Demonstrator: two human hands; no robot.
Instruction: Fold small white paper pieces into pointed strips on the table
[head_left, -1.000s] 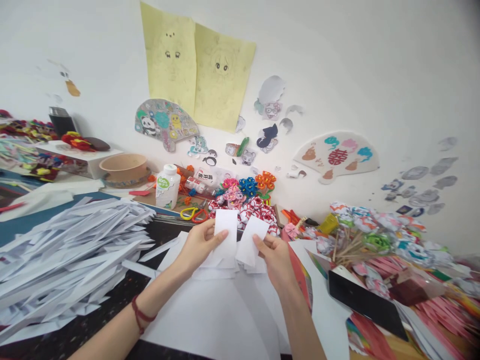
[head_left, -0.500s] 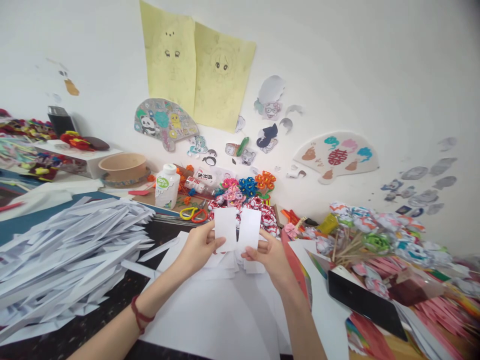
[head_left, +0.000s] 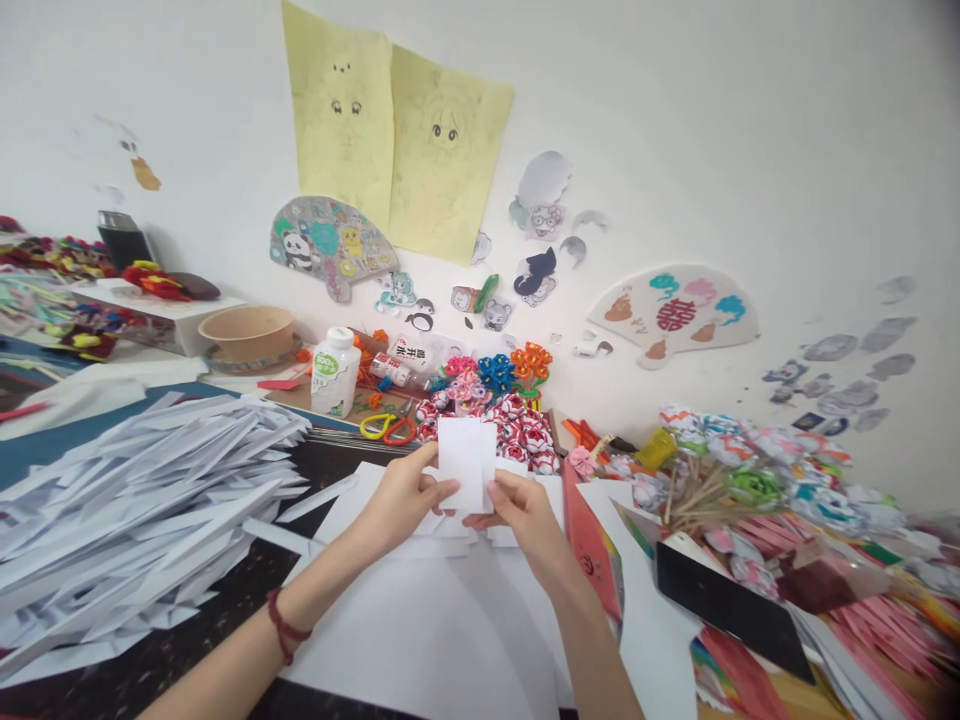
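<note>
My left hand point(head_left: 411, 498) pinches a small white paper rectangle point(head_left: 460, 462) by its left edge, thumb in front. My right hand point(head_left: 520, 510) grips a second white paper piece point(head_left: 489, 462) at its lower right side. The two pieces overlap upright, the left one in front. Below them, more cut white paper pieces point(head_left: 442, 545) lie on large white sheets point(head_left: 427, 630). Just beyond my hands are red-and-white paper flowers point(head_left: 525, 430).
A big heap of white paper strips point(head_left: 142, 510) covers the left side. Scissors point(head_left: 388, 427) and a white bottle point(head_left: 335, 372) stand or lie behind. To the right are a black phone point(head_left: 731, 605), a red packet point(head_left: 592, 540) and heaped paper flowers on sticks point(head_left: 720, 470).
The two paper pieces, held apart before, now overlap. My right hand has moved left towards my left hand, which has shifted slightly right.
</note>
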